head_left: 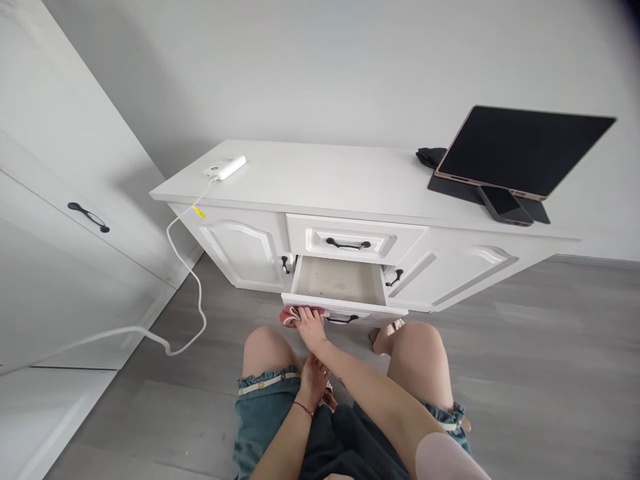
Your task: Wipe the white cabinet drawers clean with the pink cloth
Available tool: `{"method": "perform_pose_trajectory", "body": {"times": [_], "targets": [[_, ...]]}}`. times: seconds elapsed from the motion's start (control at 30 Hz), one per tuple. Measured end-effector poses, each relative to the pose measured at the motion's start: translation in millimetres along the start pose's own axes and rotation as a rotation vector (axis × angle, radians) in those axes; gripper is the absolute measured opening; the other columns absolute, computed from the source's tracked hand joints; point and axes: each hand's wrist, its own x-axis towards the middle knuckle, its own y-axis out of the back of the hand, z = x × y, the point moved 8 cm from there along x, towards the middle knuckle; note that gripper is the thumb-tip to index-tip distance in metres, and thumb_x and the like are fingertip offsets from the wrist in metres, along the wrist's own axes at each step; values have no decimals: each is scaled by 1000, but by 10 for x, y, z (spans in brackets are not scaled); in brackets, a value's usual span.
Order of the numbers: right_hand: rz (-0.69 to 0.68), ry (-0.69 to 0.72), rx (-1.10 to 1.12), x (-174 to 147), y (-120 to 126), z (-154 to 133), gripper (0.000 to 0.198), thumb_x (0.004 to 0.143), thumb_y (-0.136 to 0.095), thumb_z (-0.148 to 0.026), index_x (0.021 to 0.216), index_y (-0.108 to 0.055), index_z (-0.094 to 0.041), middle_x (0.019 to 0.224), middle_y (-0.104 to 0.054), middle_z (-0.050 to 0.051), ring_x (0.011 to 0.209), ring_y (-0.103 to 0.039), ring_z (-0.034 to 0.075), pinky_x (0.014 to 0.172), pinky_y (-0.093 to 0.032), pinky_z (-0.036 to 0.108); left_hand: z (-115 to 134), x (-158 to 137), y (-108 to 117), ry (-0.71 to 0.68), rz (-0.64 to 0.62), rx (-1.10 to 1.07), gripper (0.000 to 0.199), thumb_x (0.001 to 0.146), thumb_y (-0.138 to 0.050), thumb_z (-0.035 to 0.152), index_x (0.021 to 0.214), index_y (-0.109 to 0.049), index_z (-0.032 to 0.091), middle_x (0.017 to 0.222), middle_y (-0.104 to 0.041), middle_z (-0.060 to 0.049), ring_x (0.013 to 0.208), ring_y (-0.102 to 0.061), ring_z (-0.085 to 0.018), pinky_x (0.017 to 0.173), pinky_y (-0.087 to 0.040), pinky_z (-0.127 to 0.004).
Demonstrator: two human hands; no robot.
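Note:
A red and white cloth (290, 317) is pressed by my right hand (311, 327) against the front of the pulled-out lower drawer (345, 277), near its left end. My fingers are closed over the cloth, just left of the drawer's black handle (343, 319). Below, my left hand (314, 377) is between my knees, close under my right wrist. Its fingers are mostly hidden by my right forearm, and I see no object in it. Light stains mark the drawer's pale bottom.
A white cabinet (320, 177) stands against the wall. On top are a white device (226, 167) with a cable (200, 300) trailing left, a tablet (525, 150), a phone (505, 204) and a black bundle (430, 157). A closed upper drawer (310, 240) sits above the pulled-out one.

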Motion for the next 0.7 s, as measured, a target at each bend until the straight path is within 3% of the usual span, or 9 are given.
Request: {"method": "perform_pose_trajectory", "body": {"times": [0.13, 0.33, 0.53, 0.7], "targets": [[-44, 145, -99, -93, -273, -12, 23, 91, -55, -20, 106, -73, -17, 131, -60, 14, 116, -52, 27, 88, -47, 40, 52, 42, 108, -32, 91, -68, 21, 90, -46, 23, 77, -63, 25, 76, -69, -5, 96, -67, -21, 94, -47, -36], [-125, 344, -311, -318, -711, 45, 28, 81, -58, -10, 100, -75, -20, 123, -68, 7, 119, -55, 20, 97, -47, 30, 23, -6, 164, 27, 123, -55, 26, 94, -46, 26, 77, -64, 20, 80, -71, -6, 77, -67, -18, 86, -48, -32], [-138, 367, -481, -620, -916, 230, 38, 75, -53, -10, 101, -74, -26, 117, -70, 4, 118, -58, 17, 100, -48, 35, 17, -33, 155, 34, 129, -42, 22, 93, -49, 23, 75, -63, 20, 76, -70, -4, 69, -66, -14, 83, -49, -29], [-148, 290, -330, -896, -873, 558, 45, 69, -50, -5, 100, -74, -26, 119, -70, 4, 120, -57, 17, 102, -47, 33, -17, -20, 142, 47, 123, -14, 24, 93, -50, 23, 73, -63, 19, 75, -69, -5, 67, -66, -14, 83, -50, -28]]}}
